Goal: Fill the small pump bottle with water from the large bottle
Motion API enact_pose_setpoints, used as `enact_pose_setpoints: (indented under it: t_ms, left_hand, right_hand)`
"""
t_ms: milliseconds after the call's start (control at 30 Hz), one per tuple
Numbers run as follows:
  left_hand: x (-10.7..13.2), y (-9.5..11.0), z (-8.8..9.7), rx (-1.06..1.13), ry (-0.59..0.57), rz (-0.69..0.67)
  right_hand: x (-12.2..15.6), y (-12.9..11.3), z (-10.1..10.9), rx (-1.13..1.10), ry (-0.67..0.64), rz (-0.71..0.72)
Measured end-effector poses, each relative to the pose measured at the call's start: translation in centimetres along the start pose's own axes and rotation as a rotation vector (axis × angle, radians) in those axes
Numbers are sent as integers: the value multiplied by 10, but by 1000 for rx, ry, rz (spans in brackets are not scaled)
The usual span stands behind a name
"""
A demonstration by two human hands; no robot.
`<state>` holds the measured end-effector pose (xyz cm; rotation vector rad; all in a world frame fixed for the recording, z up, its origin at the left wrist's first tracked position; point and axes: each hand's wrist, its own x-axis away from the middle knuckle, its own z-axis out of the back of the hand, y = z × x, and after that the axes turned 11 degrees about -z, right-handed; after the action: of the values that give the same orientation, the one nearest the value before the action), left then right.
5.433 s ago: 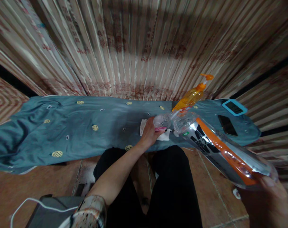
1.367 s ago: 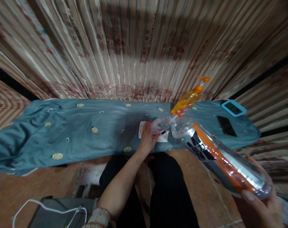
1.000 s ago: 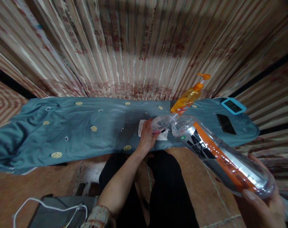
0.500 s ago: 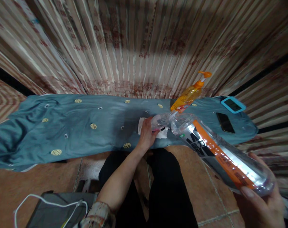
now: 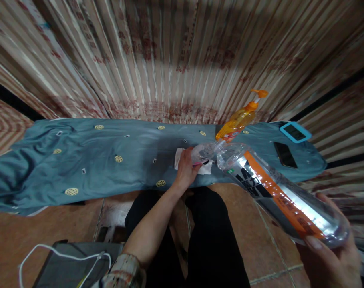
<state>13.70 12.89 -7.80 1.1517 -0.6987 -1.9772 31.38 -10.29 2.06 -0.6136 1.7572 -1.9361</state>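
My right hand [image 5: 334,248] is closed around the base of a large clear bottle [image 5: 278,192] with an orange, black and silver label. That bottle is tilted, its neck pointing up and left. Its neck end meets the mouth of a smaller clear plastic bottle [image 5: 203,152]; whether the two touch I cannot tell. Around the smaller bottle my left hand [image 5: 186,166] is wrapped, over a white tissue [image 5: 205,169] on the cloth. Behind the bottles stands an orange pump bottle [image 5: 234,125] of yellow-orange liquid.
A teal patterned cloth [image 5: 139,144] covers the narrow table. On its right end lie a blue-framed device [image 5: 295,132] and a dark phone [image 5: 285,155]. Pleated curtains [image 5: 169,60] hang behind. A grey box [image 5: 64,266] with a white cable [image 5: 70,257] sits at lower left.
Almost nothing differs. Both hands and the two clear bottles keep practically the same positions.
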Motion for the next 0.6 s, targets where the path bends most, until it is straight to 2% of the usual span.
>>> enact_pose_setpoints:
  t_ms: [600]
  left_hand:
    - [0, 0, -2, -4, 4, 6]
  right_hand:
    - [4, -4, -2, 2, 21, -26]
